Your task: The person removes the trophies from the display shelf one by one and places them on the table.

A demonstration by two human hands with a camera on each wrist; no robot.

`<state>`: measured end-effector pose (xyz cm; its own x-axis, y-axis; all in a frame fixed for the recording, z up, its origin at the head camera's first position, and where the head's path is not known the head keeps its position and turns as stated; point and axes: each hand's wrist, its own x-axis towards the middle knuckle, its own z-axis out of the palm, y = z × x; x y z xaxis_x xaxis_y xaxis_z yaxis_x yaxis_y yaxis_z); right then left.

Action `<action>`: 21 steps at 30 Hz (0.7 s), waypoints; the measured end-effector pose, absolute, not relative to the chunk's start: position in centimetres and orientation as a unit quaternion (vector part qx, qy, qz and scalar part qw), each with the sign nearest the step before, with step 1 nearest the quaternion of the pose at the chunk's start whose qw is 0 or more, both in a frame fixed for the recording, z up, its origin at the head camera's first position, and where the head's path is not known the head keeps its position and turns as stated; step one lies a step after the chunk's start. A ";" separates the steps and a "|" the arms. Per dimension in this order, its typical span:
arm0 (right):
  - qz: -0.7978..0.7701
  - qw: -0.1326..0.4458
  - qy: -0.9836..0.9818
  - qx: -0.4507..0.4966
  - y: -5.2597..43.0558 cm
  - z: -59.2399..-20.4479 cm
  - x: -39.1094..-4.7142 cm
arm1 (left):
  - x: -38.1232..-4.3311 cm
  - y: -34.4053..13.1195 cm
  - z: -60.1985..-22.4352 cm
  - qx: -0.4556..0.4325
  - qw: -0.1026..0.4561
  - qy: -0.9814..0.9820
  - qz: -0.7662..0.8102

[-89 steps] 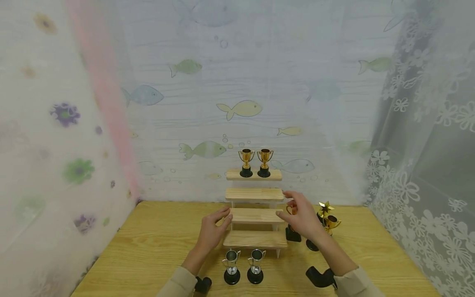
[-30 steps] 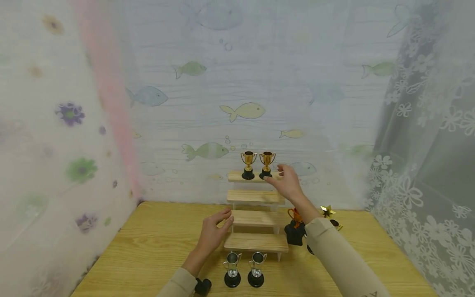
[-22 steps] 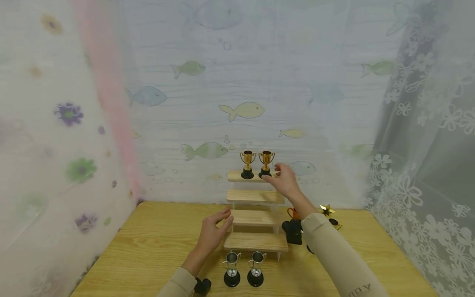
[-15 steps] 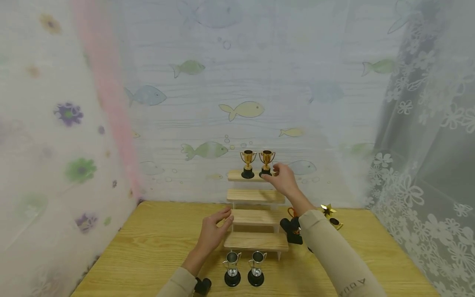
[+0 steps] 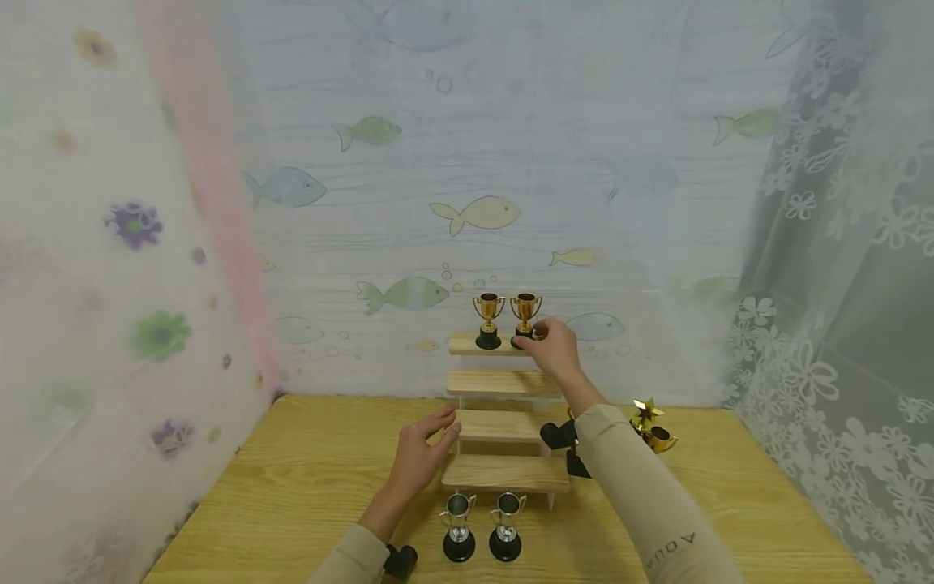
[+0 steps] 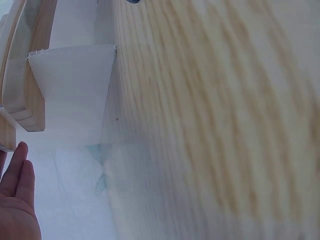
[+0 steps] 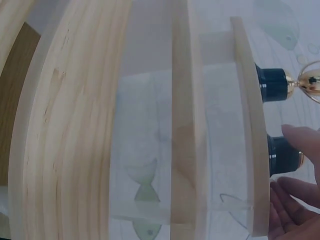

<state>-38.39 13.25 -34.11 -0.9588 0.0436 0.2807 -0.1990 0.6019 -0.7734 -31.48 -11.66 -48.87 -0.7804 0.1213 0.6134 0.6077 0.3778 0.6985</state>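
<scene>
A wooden four-step display stand stands on the table. On its top step two small gold trophy cups sit side by side, upright on black bases. My right hand reaches to the right trophy cup and pinches its base between thumb and fingers; the right wrist view shows the thumb against that base. The left trophy cup stands untouched. At the stand's left side my left hand touches the end of a middle step with extended fingers, also seen in the left wrist view as straight fingers.
Two silver trophy cups, one left and one right, stand before the stand. To its right are a star trophy, a gold cup and a black base, partly behind my right sleeve. A fish-patterned curtain hangs behind.
My right hand has risen from the stand's right side to the top step, then edged left onto the right gold trophy's base. My left hand has stayed put.
</scene>
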 end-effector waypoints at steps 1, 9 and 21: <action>0.445 0.141 -0.883 0.042 13.2 -34.1 -38.4 | -31.5 -11.7 -48.9 -0.230 0.237 -0.794 -0.510; 0.442 0.160 -0.882 0.022 12.7 -34.3 -38.7 | -31.4 -11.6 -48.8 -0.230 0.240 -0.791 -0.513; 0.450 0.180 -0.874 0.025 12.5 -34.6 -39.1 | -31.3 -11.5 -48.7 -0.220 0.238 -0.797 -0.510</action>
<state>-39.07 12.54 -34.60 -0.9342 0.1174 0.3370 -0.2061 0.5933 -0.7781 -31.33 -11.51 -48.68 -0.7894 0.1075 0.6044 0.5940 0.3827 0.7076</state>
